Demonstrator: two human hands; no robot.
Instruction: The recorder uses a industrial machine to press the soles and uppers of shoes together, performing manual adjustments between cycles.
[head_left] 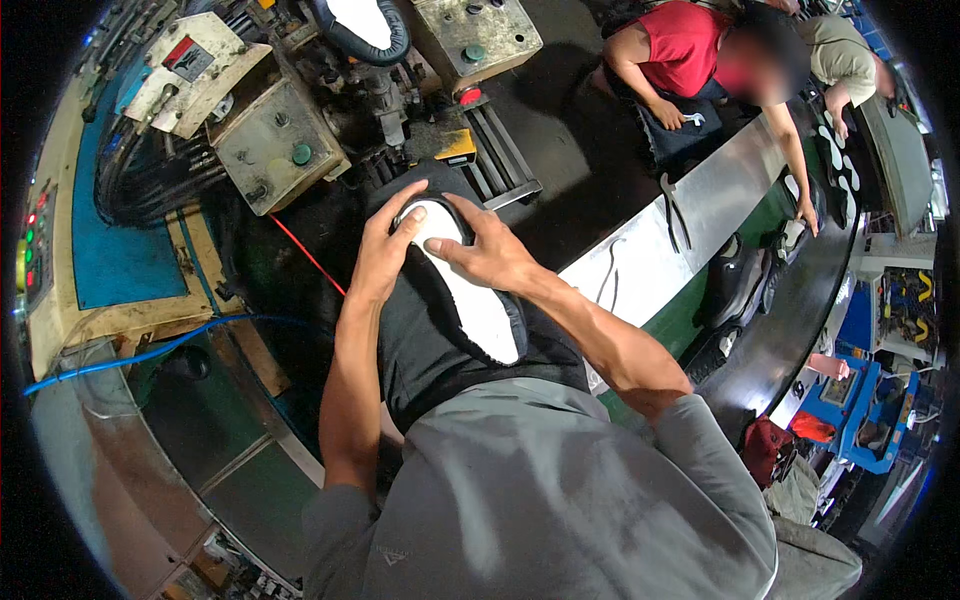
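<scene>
A black shoe upper with a white sole board (476, 300) lies bottom up across my lap, its far end raised toward the machine. My left hand (384, 246) is wrapped round the left side of that far end, thumb on the white board. From the other side my right hand (486, 246) grips the edge, its thumb also pressing on the white surface. The fingers under the shoe are partly hidden. The near end rests against my dark trousers, close to my grey shirt.
Ahead stands a machine carrying another shoe (362, 28), beside control boxes (276, 152) with green buttons. Pincers (675, 212) lie on a metal bench (722, 180) at right. Beyond it, several dark shoes (742, 278) sit on a green belt; a co-worker in red (680, 45) reaches there. A blue hose (170, 340) runs left.
</scene>
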